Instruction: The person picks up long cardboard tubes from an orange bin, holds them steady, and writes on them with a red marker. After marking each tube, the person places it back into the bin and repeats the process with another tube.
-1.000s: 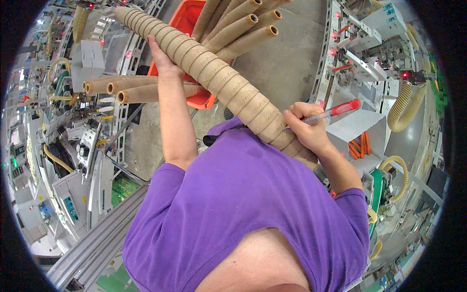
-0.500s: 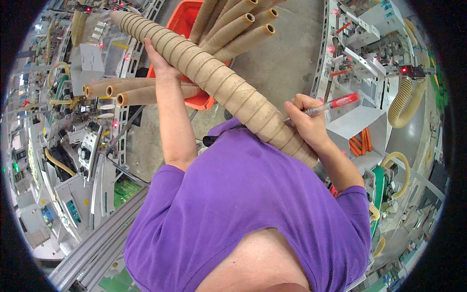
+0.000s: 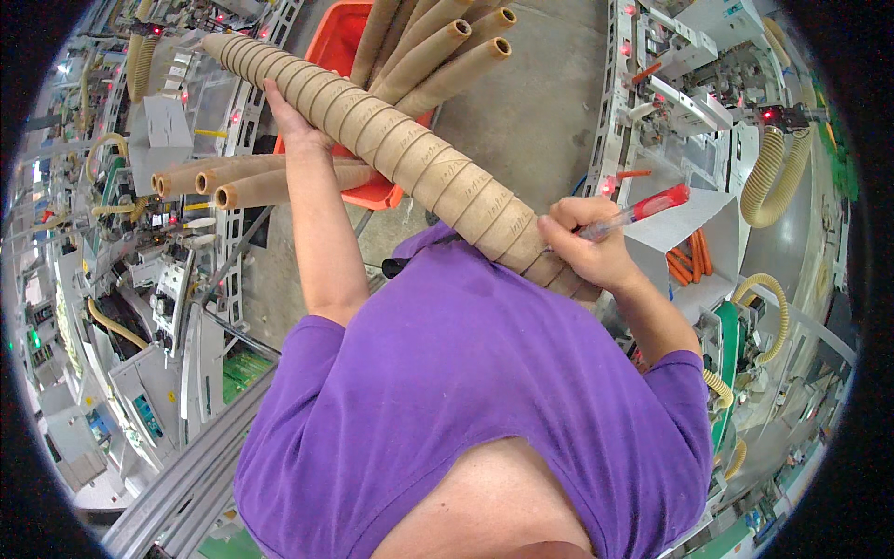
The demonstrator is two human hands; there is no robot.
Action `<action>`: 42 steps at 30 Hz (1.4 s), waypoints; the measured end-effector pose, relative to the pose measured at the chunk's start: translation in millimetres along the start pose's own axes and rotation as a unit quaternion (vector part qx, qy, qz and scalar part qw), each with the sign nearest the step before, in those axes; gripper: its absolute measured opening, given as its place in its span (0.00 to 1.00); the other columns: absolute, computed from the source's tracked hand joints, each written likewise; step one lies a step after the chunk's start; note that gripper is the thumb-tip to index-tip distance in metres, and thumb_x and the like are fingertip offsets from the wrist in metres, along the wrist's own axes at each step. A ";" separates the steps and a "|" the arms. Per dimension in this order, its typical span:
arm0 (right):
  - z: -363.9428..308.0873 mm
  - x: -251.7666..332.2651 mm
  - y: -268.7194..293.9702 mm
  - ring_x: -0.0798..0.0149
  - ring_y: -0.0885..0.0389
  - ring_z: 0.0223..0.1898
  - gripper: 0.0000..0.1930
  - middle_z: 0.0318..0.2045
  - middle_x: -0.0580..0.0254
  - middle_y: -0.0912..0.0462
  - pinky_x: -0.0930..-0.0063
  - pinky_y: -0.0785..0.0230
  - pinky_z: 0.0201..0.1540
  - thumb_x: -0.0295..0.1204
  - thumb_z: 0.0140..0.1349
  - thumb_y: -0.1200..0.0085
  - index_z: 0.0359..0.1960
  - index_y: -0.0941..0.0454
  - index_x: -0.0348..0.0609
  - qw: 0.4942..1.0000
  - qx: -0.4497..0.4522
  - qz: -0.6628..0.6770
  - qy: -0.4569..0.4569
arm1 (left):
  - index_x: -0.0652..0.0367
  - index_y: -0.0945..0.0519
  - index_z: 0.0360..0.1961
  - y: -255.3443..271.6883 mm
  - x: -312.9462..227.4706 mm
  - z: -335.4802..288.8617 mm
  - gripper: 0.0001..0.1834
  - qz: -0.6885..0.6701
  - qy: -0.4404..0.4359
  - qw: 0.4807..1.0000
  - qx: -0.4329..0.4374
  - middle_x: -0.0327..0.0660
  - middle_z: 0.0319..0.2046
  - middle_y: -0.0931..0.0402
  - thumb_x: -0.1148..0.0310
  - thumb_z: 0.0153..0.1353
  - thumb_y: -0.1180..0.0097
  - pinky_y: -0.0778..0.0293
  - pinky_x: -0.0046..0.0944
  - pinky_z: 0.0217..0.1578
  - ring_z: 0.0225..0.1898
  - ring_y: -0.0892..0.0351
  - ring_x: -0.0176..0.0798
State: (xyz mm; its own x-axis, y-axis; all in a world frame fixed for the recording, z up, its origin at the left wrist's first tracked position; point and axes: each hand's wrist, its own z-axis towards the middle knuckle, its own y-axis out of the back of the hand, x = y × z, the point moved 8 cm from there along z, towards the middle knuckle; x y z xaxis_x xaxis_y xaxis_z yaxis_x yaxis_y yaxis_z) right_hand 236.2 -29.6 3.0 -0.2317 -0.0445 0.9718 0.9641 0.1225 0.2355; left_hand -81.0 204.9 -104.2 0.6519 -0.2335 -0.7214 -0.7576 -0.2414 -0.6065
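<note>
A long brown cardboard tube [image 3: 410, 149] with spiral seams runs slantwise across my front, from the far left down to my chest. Small handwritten marks show along its upper side. My left hand [image 3: 300, 128] grips the tube toward its far end, thumb along the near side and the other fingers hidden behind it. Closed around a clear-barrelled marker pen [image 3: 643, 207] with a red end, my right hand [image 3: 598, 253] rests by the tube's near end. The pen points at the tube's surface; its tip is mostly hidden by my fingers.
Behind the tube, an orange-red bin [image 3: 332, 42] holds several similar tubes [image 3: 424, 63]. More tubes [image 3: 250, 185] stick out to the left. Machinery stands on both sides. A grey box [image 3: 687, 244] with orange sticks [image 3: 700, 253] sits at right, near a ribbed yellow hose [image 3: 766, 182].
My right hand and the pen have shifted slightly down beside the tube. The view has moved a little; my left hand keeps its hold on the tube.
</note>
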 end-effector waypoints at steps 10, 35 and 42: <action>-4.2 -10.8 3.8 0.77 0.41 0.15 0.20 0.12 0.70 0.35 0.75 0.49 0.19 0.19 0.57 0.46 0.14 0.44 0.41 0.998 -0.036 0.042 -0.039 | 0.62 0.29 0.49 8.4 8.5 7.5 0.43 -0.037 0.042 0.998 0.001 0.58 0.39 0.22 0.29 0.57 0.62 0.24 0.58 0.43 0.39 0.21 0.58; -13.7 -27.8 12.4 0.80 0.42 0.17 0.20 0.13 0.74 0.36 0.78 0.51 0.19 0.23 0.60 0.47 0.14 0.43 0.45 0.985 -0.078 0.098 -0.117 | 0.64 0.30 0.50 -0.7 14.3 -4.8 0.46 -0.060 0.040 0.997 -0.011 0.60 0.38 0.23 0.26 0.53 0.59 0.26 0.61 0.44 0.39 0.22 0.61; -15.0 -32.4 15.9 0.80 0.36 0.16 0.17 0.12 0.73 0.31 0.80 0.46 0.17 0.28 0.59 0.44 0.14 0.33 0.42 0.975 -0.083 0.151 -0.144 | 0.66 0.30 0.50 0.1 14.0 -1.6 0.47 -0.051 0.037 0.998 0.003 0.61 0.40 0.24 0.26 0.53 0.60 0.26 0.61 0.45 0.41 0.23 0.62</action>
State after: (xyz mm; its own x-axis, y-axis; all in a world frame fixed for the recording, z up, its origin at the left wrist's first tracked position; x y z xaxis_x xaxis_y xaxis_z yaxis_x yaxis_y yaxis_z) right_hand 261.0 -41.1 -25.0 0.0614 0.2510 0.9660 0.9962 -0.0754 -0.0438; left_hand -71.9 200.1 -113.9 0.7259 -0.2766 -0.6298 -0.6875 -0.2623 -0.6772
